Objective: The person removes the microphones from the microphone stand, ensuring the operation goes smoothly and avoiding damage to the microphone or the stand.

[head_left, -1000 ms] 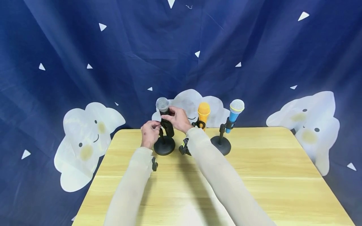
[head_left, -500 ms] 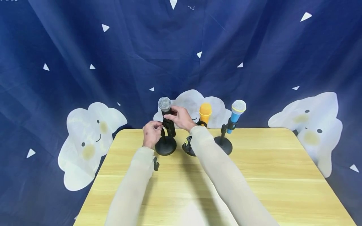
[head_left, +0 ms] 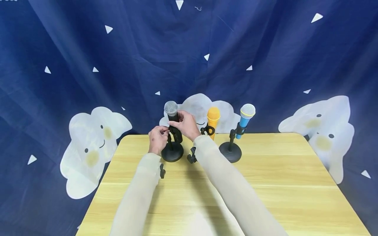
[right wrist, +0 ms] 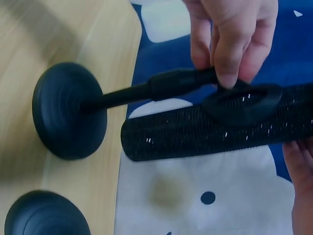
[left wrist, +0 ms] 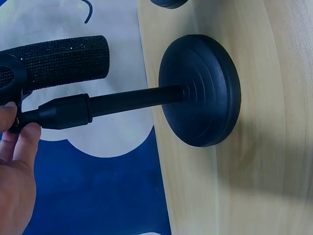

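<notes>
A black microphone [head_left: 174, 117] with a silver mesh head and a glittery, studded body [right wrist: 171, 137] sits in the clip ring of a black desk stand [left wrist: 127, 100]. At the joint just under the clip, my left hand [head_left: 157, 140] pinches the stand between thumb and fingers, as the left wrist view shows closely. My right hand [head_left: 188, 126] holds the microphone's upper body below the mesh head; only part of that hand [right wrist: 303, 181] shows in the right wrist view. The microphone leans at a slight angle to the stand's pole. The round base [left wrist: 200, 93] rests on the table.
To the right, a yellow microphone [head_left: 213, 114] and a blue one [head_left: 244, 122] stand in similar black stands; my right forearm hides part of the yellow one's stand. The wooden table [head_left: 283, 183] ends at a blue curtain [head_left: 189, 49] with cloud prints.
The head view shifts slightly sideways and back. Both hands stay in the same places on the stand and the microphone.
</notes>
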`<state>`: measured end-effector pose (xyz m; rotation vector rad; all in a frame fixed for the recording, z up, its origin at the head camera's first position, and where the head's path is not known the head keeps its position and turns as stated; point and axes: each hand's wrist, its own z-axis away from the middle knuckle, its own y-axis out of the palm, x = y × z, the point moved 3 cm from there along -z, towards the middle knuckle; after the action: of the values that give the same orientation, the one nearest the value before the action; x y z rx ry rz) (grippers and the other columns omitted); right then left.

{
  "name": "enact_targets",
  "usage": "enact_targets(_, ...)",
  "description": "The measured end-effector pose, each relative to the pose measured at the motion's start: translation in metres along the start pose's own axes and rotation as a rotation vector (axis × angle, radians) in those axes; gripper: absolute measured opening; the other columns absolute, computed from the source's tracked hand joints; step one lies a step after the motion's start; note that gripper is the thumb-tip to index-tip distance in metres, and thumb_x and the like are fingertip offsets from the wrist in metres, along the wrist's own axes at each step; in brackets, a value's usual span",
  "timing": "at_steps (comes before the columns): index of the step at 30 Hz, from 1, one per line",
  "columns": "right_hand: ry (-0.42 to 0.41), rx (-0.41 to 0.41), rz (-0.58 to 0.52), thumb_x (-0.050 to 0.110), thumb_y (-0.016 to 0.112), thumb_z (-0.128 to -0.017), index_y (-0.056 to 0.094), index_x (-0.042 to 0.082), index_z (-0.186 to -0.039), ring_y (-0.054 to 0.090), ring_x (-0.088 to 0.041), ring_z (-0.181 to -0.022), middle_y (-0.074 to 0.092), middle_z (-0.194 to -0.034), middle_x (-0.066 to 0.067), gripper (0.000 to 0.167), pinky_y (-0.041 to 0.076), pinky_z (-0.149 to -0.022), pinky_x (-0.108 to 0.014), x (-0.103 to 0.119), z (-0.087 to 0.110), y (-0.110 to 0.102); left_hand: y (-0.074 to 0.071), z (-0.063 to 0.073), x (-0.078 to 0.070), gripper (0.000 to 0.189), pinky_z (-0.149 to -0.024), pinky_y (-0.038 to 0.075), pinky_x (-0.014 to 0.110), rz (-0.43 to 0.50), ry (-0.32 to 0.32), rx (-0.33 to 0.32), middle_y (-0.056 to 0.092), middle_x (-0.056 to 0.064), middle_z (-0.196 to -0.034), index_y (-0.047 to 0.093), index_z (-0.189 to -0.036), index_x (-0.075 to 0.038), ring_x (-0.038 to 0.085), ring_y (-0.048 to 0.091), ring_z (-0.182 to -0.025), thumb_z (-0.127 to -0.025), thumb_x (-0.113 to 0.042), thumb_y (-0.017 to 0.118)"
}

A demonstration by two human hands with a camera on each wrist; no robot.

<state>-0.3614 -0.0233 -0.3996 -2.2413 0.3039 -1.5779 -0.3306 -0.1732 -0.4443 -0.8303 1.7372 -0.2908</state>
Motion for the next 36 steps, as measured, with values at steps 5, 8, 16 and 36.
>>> enact_targets(5, -0.042, -0.019, 0.065, 0.023, 0.082, -0.084, 0.069, 0.004, -0.115, 0.069, -0.021, -0.099, 0.073, -0.108, -0.009, 0.038, 0.055, -0.087, -0.03, 0.0045, -0.0004, 0.001, 0.0009, 0.0006, 0.0007, 0.008, -0.086, 0.052, 0.043, 0.014, -0.001, -0.015, 0.072, 0.012, -0.101, 0.078, -0.093, -0.001, 0.03, 0.067, -0.093, -0.091, -0.004, 0.072)
enact_targets(8, -0.063, -0.007, 0.061, 0.022, 0.082, -0.085, 0.07, 0.004, -0.112, 0.069, -0.021, -0.098, 0.074, -0.105, -0.008, 0.034, 0.055, -0.086, -0.03, 0.0045, 0.0003, 0.0007, 0.001, 0.0021, 0.0012, 0.007, -0.086, 0.052, 0.043, 0.015, -0.011, -0.024, 0.072, 0.012, -0.101, 0.078, -0.092, -0.001, 0.03, 0.067, -0.092, -0.091, -0.004, 0.072)
enact_targets(16, -0.069, 0.019, 0.051, 0.022, 0.08, -0.087, 0.07, 0.006, -0.108, 0.069, -0.017, -0.095, 0.073, -0.103, -0.006, 0.028, 0.055, -0.084, -0.029, 0.0014, 0.0026, -0.0014, 0.0025, 0.0049, -0.0006, 0.007, -0.086, 0.051, 0.044, 0.028, -0.014, -0.029, 0.072, 0.012, -0.101, 0.078, -0.091, 0.0, 0.03, 0.066, -0.092, -0.09, -0.004, 0.072)
enact_targets(36, -0.083, 0.09, -0.05, 0.016, 0.075, -0.091, 0.067, 0.002, -0.116, 0.068, -0.021, -0.099, 0.071, -0.111, -0.012, 0.03, 0.055, -0.086, -0.028, 0.002, -0.0025, -0.0013, 0.001, 0.004, -0.003, 0.007, -0.09, 0.047, 0.045, 0.046, -0.024, -0.035, 0.071, 0.014, -0.099, 0.077, -0.089, 0.001, 0.033, 0.064, -0.094, -0.09, -0.003, 0.071)
